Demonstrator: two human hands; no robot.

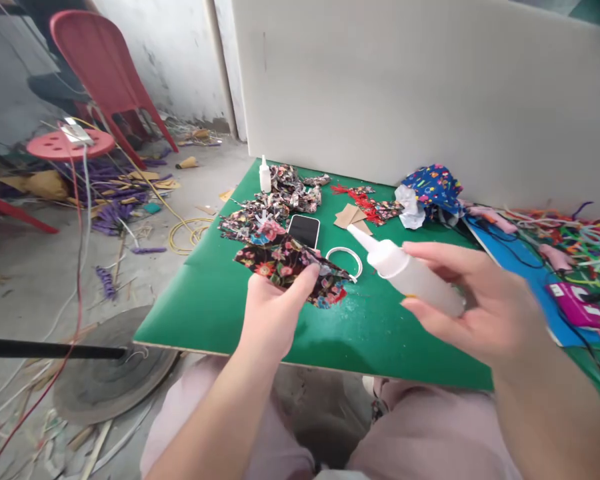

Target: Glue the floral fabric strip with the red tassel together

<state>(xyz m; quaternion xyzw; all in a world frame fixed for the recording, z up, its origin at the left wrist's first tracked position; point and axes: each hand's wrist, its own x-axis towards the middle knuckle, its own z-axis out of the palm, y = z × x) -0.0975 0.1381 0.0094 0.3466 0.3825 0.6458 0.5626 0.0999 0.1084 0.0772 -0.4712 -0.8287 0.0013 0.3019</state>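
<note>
My left hand [273, 310] pinches a dark floral fabric piece [293, 267] just above the green table [205, 307]. My right hand [473, 303] is wrapped round a white glue bottle [405, 270]. The bottle lies tilted, its nozzle pointing left and up towards the fabric. A white ring [344, 254] lies on the table just behind the fabric. A black phone [303, 231] rests beside more floral fabric scraps [270, 210].
A second small glue bottle [265, 175] stands at the table's far left. Brown card pieces [349, 217], blue patterned cloth [433, 187], coloured strips [570, 233] and a pink tool [577, 307] lie to the right. A white board [430, 87] backs the table. A red chair [105, 73] and stool [70, 143] stand on the littered floor.
</note>
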